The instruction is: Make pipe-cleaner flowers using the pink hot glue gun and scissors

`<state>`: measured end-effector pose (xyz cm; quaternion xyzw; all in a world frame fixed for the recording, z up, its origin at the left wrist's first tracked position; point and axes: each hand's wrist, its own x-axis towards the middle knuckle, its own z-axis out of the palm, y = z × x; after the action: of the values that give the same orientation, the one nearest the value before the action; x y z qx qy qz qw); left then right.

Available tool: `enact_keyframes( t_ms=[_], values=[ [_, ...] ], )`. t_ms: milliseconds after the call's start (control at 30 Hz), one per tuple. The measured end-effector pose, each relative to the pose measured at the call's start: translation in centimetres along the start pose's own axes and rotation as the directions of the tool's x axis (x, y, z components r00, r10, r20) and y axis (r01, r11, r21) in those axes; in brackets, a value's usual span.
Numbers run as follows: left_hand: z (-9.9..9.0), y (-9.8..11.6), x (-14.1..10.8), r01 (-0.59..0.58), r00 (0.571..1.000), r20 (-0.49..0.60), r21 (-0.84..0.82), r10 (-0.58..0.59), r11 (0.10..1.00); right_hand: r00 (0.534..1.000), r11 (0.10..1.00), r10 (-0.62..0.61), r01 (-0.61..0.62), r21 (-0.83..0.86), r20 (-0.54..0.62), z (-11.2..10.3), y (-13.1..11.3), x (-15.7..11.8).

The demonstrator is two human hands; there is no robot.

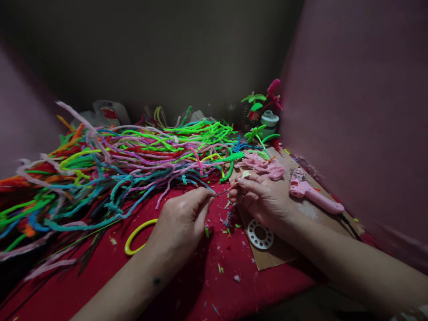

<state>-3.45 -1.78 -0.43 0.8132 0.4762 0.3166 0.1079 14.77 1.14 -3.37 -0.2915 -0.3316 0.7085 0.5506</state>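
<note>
Between my two hands runs a thin wire stem, dark toward the left and reddish toward the right. My left hand pinches its left end between thumb and fingers. The other end sits in the fingertips of my right hand. A small pale cream piece shows just above the right fingertips; whether it joins the stem I cannot tell. Beneath my right hand lies a white disc with a ring of holes. A yellow loop, perhaps a scissors handle, is partly hidden by my left wrist.
A large heap of coloured pipe cleaners spreads across the red cloth. On the cardboard at right lie a pink glue gun with a cord and fuzzy pink pieces. Behind are green fuzzy leaves and a pale jar.
</note>
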Motion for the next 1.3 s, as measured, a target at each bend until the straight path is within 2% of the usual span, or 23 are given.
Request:
enact_keyframes(
  t_ms=[567,700,900,1167,1300],
  values=[
    [0.0,0.0,-0.2,0.052,0.997,0.051,0.01,-0.053,0.999,0.993,0.97,-0.116,0.113,-0.217,-0.004,0.3,-0.1,-0.5],
    [0.2,0.2,-0.3,0.103,0.992,0.07,-0.009,-0.102,0.995,0.997,0.965,-0.077,0.071,-0.251,-0.015,0.4,-0.2,-1.0],
    [0.6,0.2,-0.4,0.081,0.996,0.033,-0.05,-0.079,0.996,0.999,0.978,0.005,-0.015,-0.209,-0.047,0.1,-0.1,-0.8],
    [1.1,0.2,-0.9,0.016,1.0,0.015,-0.042,-0.016,0.999,0.996,0.986,0.018,-0.033,-0.165,-0.092,0.4,-0.3,-0.7],
    [1.3,0.1,-0.9,0.021,0.999,0.031,-0.081,-0.019,0.996,0.991,0.987,0.024,-0.045,-0.156,-0.135,0.6,-0.3,-0.8]
  ],
)
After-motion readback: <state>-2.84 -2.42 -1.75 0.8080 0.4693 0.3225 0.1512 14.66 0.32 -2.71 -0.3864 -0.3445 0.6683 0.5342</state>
